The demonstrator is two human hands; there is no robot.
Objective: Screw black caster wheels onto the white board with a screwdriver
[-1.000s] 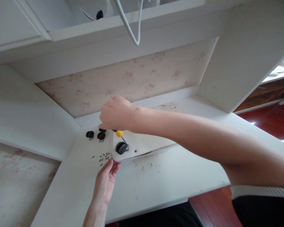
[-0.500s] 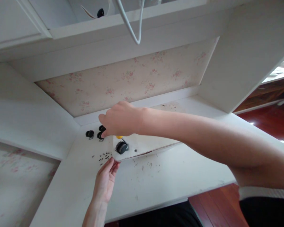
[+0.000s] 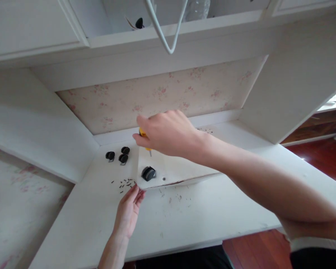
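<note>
My right hand is closed round the yellow handle of a screwdriver, its short metal shaft pointing down above the white board and apart from it. Below the tip, a black caster wheel stands on the corner of the white board. My left hand grips that near left corner, its fingertips partly hidden at the board's edge. Several small dark screws lie scattered beside the left fingertips. A dark round fitting or hole shows in the board right of the caster.
Three loose black casters sit on the white desktop, left of the board. Cabinet side panels rise at left and right. A white cable hangs from the shelf above. Brown scuffs mark the desktop.
My right hand has risen and moved right, lifting the screwdriver off the area by the caster. My left hand keeps its grip on the board's corner. The camera view has shifted slightly.
</note>
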